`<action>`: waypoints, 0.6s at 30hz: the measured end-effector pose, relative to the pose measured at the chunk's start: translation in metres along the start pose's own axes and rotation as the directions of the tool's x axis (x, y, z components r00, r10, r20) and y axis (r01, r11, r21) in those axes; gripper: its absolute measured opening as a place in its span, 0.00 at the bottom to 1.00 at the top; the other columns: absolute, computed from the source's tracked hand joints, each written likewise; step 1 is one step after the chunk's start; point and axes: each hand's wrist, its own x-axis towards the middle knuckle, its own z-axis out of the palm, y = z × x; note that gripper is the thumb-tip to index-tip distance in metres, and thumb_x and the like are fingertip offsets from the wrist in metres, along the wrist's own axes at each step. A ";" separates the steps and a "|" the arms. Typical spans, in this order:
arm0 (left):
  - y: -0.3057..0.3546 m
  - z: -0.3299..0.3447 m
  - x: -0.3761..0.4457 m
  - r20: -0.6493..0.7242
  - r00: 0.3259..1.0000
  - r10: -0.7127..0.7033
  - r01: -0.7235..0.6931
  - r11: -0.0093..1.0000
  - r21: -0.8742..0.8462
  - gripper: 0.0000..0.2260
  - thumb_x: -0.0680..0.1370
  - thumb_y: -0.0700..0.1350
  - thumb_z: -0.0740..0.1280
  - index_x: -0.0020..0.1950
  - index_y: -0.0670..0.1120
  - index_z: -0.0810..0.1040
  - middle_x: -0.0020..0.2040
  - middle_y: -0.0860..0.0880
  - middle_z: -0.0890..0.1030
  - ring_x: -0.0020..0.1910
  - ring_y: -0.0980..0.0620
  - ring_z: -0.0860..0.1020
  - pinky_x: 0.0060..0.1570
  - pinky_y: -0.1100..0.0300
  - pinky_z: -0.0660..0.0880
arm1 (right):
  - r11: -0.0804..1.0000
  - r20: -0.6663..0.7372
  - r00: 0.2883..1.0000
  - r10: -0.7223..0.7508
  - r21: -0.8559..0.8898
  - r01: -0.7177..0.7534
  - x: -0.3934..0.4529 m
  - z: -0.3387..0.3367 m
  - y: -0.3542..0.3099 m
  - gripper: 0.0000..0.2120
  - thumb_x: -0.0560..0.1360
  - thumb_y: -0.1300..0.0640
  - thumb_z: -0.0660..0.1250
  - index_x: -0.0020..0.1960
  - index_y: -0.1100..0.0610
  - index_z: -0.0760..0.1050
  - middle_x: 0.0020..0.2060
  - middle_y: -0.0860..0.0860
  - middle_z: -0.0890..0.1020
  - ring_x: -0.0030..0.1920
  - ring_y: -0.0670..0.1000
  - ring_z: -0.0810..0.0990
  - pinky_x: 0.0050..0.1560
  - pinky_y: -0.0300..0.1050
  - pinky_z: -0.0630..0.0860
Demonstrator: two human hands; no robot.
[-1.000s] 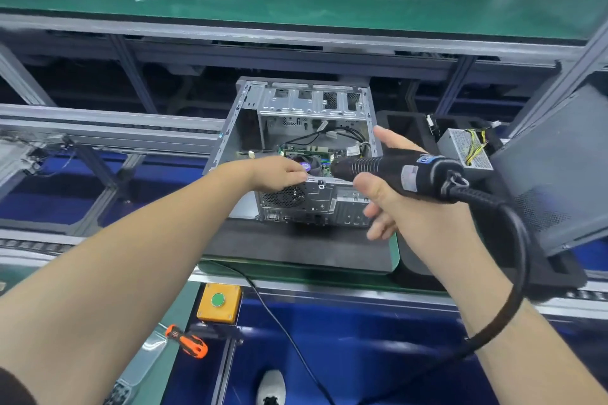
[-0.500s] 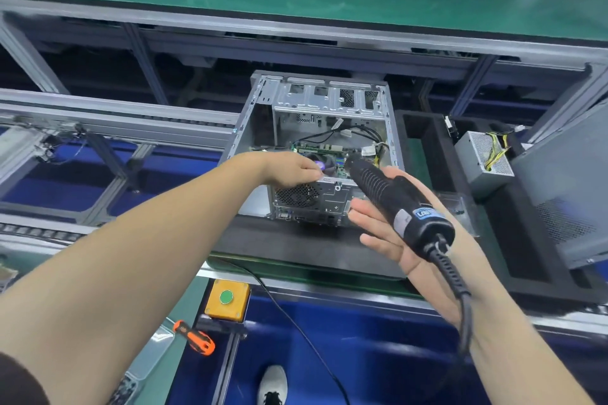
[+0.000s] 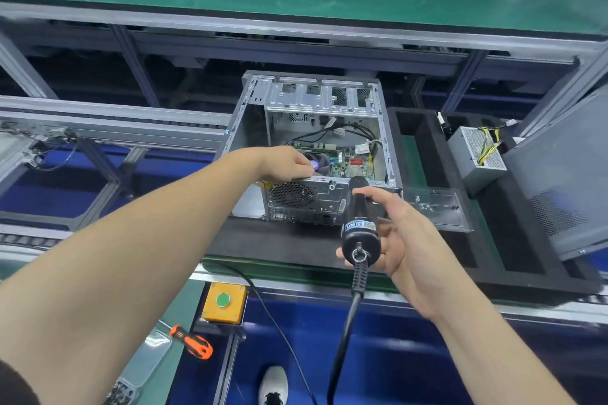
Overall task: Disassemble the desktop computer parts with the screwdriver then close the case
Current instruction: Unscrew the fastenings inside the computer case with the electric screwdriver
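The open grey computer case (image 3: 320,99) lies on a black foam mat, its motherboard (image 3: 350,164) and cooler fan (image 3: 320,164) showing inside. My left hand (image 3: 286,163) rests on the case's near rim by the fan, fingers curled; I cannot see anything held in it. My right hand (image 3: 399,233) grips the black electric screwdriver (image 3: 358,217), which stands nearly upright with its tip hidden behind the case's near edge. Its cable hangs down toward the floor.
A removed power supply (image 3: 477,154) sits in the black foam tray (image 3: 427,181) to the right, beside the grey side panel (image 3: 566,174). A clear plastic holder (image 3: 437,207) lies on the tray. Near me are a yellow button box (image 3: 225,302) and an orange-handled screwdriver (image 3: 192,342).
My right hand has swung the electric screwdriver from lying sideways to pointing down into the case at its near right edge. My left hand stays by the fan.
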 end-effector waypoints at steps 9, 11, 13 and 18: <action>-0.004 0.008 0.001 -0.051 0.999 -0.014 0.012 0.999 -0.041 0.15 0.79 0.62 0.59 0.41 0.54 0.76 0.37 0.54 0.73 0.38 0.51 0.71 0.43 0.54 0.68 | 0.998 -0.035 0.999 0.039 -0.047 -0.041 -0.013 0.005 0.004 0.15 0.75 0.51 0.70 0.61 0.49 0.83 0.46 0.54 0.83 0.47 0.70 0.85 0.38 0.50 0.83; -0.003 0.009 0.002 -0.057 0.998 -0.009 0.006 0.999 -0.048 0.15 0.80 0.60 0.60 0.44 0.51 0.77 0.38 0.53 0.74 0.39 0.50 0.71 0.44 0.54 0.68 | 0.997 -0.022 0.999 0.045 -0.056 -0.047 -0.014 0.006 0.005 0.18 0.72 0.52 0.71 0.61 0.49 0.83 0.45 0.55 0.81 0.47 0.70 0.85 0.36 0.49 0.82; -0.001 0.009 0.000 -0.064 0.998 0.017 -0.021 0.999 -0.050 0.15 0.81 0.57 0.60 0.47 0.48 0.78 0.40 0.52 0.76 0.40 0.49 0.73 0.45 0.54 0.69 | 0.996 -0.004 0.999 0.053 -0.068 -0.053 -0.015 0.006 0.007 0.21 0.68 0.51 0.73 0.61 0.48 0.83 0.44 0.55 0.80 0.46 0.70 0.84 0.35 0.49 0.82; 0.010 0.008 -0.004 -0.111 0.987 0.113 -0.117 0.993 -0.033 0.12 0.82 0.49 0.60 0.56 0.57 0.83 0.57 0.52 0.84 0.38 0.64 0.78 0.42 0.59 0.74 | 0.995 0.030 0.999 0.045 -0.094 -0.042 -0.015 0.004 0.014 0.25 0.65 0.52 0.73 0.63 0.48 0.82 0.46 0.58 0.76 0.46 0.66 0.80 0.43 0.55 0.84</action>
